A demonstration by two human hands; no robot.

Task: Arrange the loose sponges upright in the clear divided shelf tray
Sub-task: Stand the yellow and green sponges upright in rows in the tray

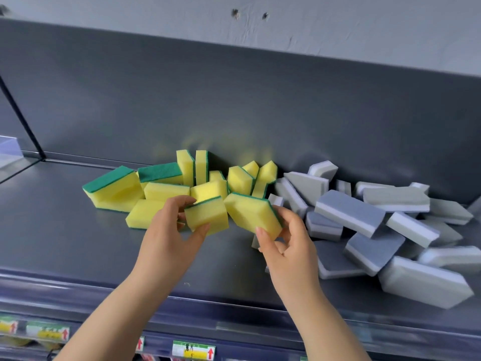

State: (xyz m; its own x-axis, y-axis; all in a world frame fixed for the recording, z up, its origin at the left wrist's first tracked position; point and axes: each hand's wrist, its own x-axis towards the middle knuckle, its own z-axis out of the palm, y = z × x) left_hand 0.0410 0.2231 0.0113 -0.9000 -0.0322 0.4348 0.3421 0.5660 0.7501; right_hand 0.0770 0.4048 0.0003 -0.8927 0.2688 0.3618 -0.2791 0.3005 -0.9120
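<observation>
The left hand (169, 227) is closed around one yellow-and-green sponge (207, 216), thumb low on its front face and fingers curled over its far side, while the right hand (283, 238) pinches a second yellow sponge (253, 213) by its near corner, tilted with the green scouring face turned away; both are lifted just off the grey shelf (78, 243) near its middle. The biggest hazard, as I judge it, is the grey sponge heap (377, 230) sprawled from the shelf's middle to its right end, some pieces lying close to the front edge (a brush of the right wrist could send one over). Next is the yellow sponge pile (182, 183) against the back panel: a few stand on end there, leaning, and a nudge from either held sponge could topple them. Smaller still, the right hand's corner grip looks light, and soft foam could twist out of it. The clear divided tray cannot be made out with certainty; only a clear panel (10, 152) shows at the shelf's far left edge, well apart from both hands.
</observation>
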